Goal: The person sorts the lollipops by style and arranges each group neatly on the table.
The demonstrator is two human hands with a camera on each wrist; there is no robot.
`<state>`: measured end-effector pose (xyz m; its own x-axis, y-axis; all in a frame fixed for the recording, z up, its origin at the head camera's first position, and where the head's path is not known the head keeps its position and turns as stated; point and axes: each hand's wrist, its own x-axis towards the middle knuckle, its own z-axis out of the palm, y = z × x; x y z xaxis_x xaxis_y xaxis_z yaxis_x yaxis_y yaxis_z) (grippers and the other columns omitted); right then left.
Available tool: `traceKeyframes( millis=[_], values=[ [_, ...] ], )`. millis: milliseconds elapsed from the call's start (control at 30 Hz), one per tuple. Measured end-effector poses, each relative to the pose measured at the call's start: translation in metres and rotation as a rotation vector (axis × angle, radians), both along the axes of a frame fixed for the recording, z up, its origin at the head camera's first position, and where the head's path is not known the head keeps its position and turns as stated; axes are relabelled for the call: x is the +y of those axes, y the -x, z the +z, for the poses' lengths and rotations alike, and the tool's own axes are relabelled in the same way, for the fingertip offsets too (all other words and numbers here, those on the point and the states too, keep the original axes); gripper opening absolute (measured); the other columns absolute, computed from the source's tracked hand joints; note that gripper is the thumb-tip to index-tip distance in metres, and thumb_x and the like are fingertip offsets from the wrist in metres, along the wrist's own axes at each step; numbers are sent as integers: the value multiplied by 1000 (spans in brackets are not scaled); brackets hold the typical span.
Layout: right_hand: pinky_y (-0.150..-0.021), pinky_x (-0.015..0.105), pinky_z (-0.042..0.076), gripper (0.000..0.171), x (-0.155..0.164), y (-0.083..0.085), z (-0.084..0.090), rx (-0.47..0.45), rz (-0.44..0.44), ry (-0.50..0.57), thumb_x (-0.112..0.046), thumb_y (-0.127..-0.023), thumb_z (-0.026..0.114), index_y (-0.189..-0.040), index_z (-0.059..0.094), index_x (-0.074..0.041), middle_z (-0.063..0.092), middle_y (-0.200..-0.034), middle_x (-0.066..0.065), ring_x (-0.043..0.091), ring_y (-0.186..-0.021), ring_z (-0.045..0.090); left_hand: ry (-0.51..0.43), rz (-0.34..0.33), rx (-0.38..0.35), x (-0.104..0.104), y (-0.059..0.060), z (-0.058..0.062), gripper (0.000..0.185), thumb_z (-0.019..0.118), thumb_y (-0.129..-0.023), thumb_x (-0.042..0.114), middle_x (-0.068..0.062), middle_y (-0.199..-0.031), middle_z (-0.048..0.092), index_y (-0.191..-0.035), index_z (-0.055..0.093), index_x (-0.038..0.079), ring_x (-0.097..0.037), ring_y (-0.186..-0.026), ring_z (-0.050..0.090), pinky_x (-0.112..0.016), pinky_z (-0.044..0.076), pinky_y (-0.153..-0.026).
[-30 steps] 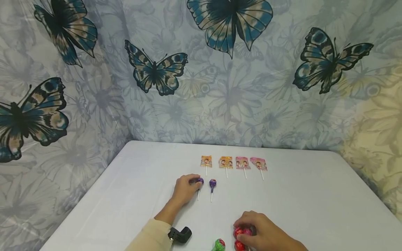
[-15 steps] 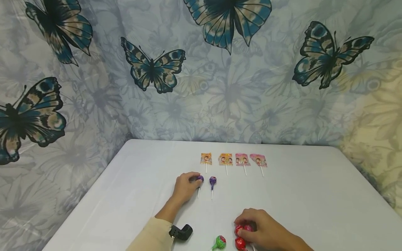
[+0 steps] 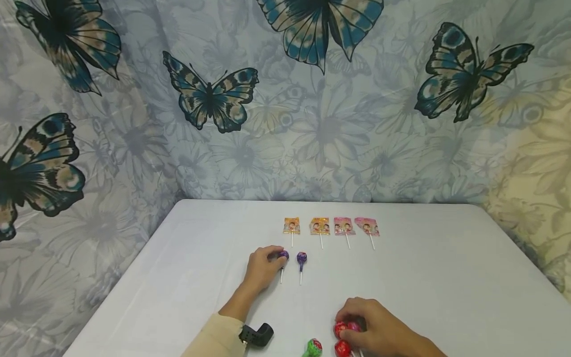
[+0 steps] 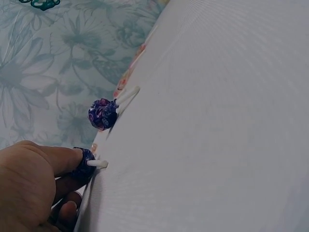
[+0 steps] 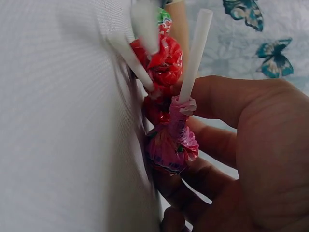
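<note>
My left hand point(image 3: 263, 267) pinches the wrapped head of a purple lollipop point(image 3: 284, 255) lying on the white table. Just right of it lies a second purple lollipop point(image 3: 301, 259), untouched, its stick toward me. Near the front, my right hand point(image 3: 376, 327) curls its thumb and fingers around a pink lollipop point(image 5: 171, 147) and a red lollipop point(image 3: 340, 329) beside it. Another red lollipop point(image 3: 342, 348) sits right below these, by the thumb. A green lollipop point(image 3: 314, 347) lies to their left, cut off by the lower frame edge. Fingers partly hide the held candies.
Along the back of the table point(image 3: 214, 233) runs a row of flat-wrapped lollipops: two orange, the outer one here point(image 3: 292, 226), and two pink, one here point(image 3: 344, 226). A butterfly-print cloth point(image 3: 330, 148) stands behind the table. A black device point(image 3: 256, 335) is strapped to the left wrist.
The head view has shifted slightly. Both hands keep hold of the same lollipops with hardly any movement over the table.
</note>
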<state>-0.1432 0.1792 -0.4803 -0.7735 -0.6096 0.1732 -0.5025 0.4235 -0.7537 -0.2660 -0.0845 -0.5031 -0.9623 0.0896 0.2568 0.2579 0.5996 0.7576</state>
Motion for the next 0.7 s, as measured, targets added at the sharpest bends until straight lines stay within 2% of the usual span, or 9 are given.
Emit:
traceKeyframes(
  millis=[233, 433, 700],
  values=[
    [-61, 21, 42, 13, 0, -1, -1, -18, -84, 10, -29, -75, 66, -85, 59, -24, 57, -76, -12, 7, -69, 51, -6, 1, 5, 0, -1, -2, 25, 67, -75, 22, 3, -95, 60, -99, 66, 15, -17, -94, 52, -36, 40, -81],
    [-58, 22, 43, 16, -1, -1, -2, -31, -147, 57, -28, -76, 66, -91, 62, -22, 57, -75, -10, 8, -68, 52, 1, -3, 1, -1, -1, -2, 25, 67, -75, 22, 3, -94, 60, -99, 65, 16, -16, -91, 53, -35, 41, -79],
    [-70, 27, 47, 21, 0, 4, 0, -60, -181, 184, -23, -79, 64, -97, 61, -13, 61, -86, -5, 13, -73, 57, 6, 3, 3, 0, 0, 1, 26, 67, -74, 22, 2, -93, 60, -99, 66, 16, -16, -90, 52, -34, 41, -79]
  ],
)
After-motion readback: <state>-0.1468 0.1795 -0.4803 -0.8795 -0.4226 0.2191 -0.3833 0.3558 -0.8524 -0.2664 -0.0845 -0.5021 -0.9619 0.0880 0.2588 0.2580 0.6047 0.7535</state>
